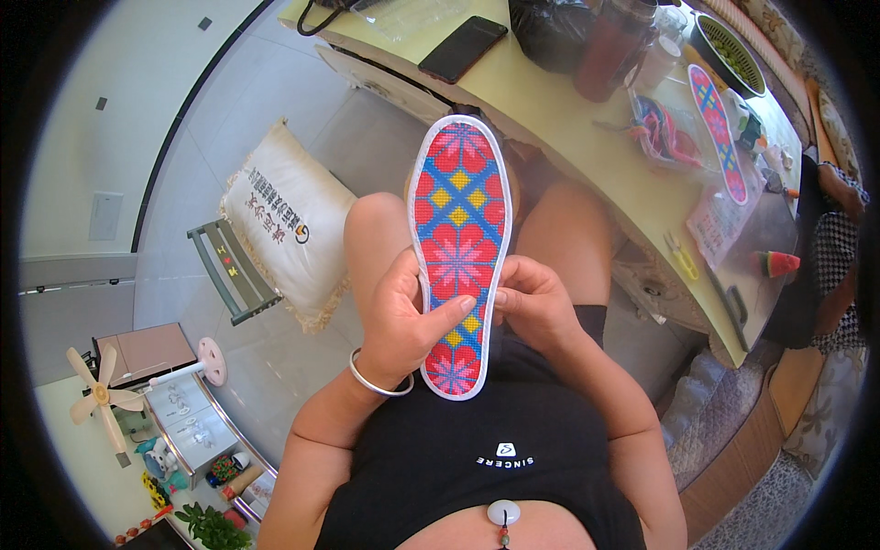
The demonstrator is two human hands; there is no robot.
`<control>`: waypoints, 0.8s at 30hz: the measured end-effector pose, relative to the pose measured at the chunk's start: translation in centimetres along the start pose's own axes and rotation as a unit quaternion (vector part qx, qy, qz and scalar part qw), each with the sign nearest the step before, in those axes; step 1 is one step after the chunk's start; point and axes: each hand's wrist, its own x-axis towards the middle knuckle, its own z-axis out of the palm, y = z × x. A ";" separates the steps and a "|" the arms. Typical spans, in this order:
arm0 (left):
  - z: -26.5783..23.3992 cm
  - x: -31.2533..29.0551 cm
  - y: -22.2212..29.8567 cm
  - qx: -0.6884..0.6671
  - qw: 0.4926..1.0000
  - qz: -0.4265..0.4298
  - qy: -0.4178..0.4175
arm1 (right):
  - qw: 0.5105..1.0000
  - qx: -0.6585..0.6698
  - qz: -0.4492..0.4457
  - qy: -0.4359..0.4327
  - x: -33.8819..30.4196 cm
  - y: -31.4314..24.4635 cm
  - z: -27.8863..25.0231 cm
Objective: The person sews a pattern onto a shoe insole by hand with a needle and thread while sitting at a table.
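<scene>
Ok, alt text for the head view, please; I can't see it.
A person's left hand grips an embroidered insole with red flowers and blue lattice; the right hand meets its right edge. A similar patterned insole lies on the pale-yellow table at upper right, near yellow-handled snips.

the bare left forearm [335, 403] rises from the lower left of the frame, its bent wrist [379, 365] leading to the left hand [394, 316] near the centre. this hand is clamped in a firm grip, the left thumb [445, 318] stretched toward the right, most fingers hidden. from the lower right, the bare right forearm [614, 376] angles inward; the right hand [541, 302] has curled fingers, its thumb [515, 299] pointing left.
</scene>
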 end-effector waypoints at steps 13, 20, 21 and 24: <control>-0.1 0.2 -0.4 0.012 1.000 0.003 0.008 | 1.000 0.011 0.013 -0.009 0.6 0.7 -0.3; -0.4 0.1 0.1 0.013 0.997 -0.078 -0.019 | 0.997 -0.064 -0.027 0.032 0.2 0.2 0.0; -0.5 0.1 0.1 0.015 0.995 -0.100 -0.015 | 0.992 -0.101 -0.049 0.054 0.1 0.1 0.1; -0.5 -0.1 0.1 0.044 0.994 -0.091 0.029 | 0.864 -0.417 -0.259 0.112 -0.4 -1.3 0.7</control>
